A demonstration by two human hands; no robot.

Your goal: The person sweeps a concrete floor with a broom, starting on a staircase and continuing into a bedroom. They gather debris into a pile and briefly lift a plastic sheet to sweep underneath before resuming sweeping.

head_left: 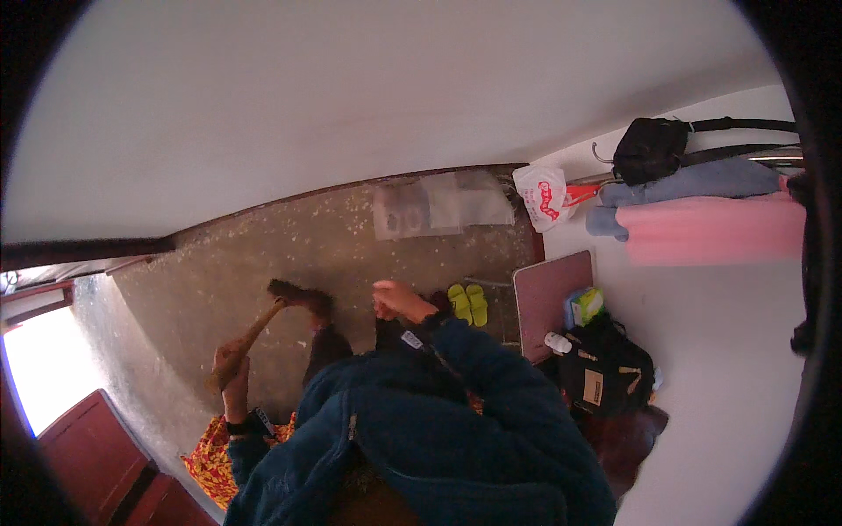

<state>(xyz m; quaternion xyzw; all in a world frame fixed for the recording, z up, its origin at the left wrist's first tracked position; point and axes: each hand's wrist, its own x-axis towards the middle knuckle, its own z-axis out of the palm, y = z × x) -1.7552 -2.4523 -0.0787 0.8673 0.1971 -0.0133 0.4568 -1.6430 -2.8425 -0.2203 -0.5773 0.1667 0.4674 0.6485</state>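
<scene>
My left hand (231, 364) is closed round a long, slightly curved wooden handle (260, 326), held at a slant low on the left. A dark part at the handle's far end lies beside my brown shoe (320, 304); whether it is a tool head or the shoe's toe I cannot make out. My right hand (402, 301) hangs in front of my body, over my other leg, with its fingers curled in. What those fingers hold, if anything, is hidden. Red-and-yellow patterned cloth (213, 458) shows below my left wrist.
Yellow-green slippers (468, 304) sit on the concrete floor (228, 254), right of my right hand. A clear plastic sheet (412, 210) lies near the wall. A pinkish board (553, 298) and black bag (605, 368) stand right; red-brown furniture (92, 451) is at lower left.
</scene>
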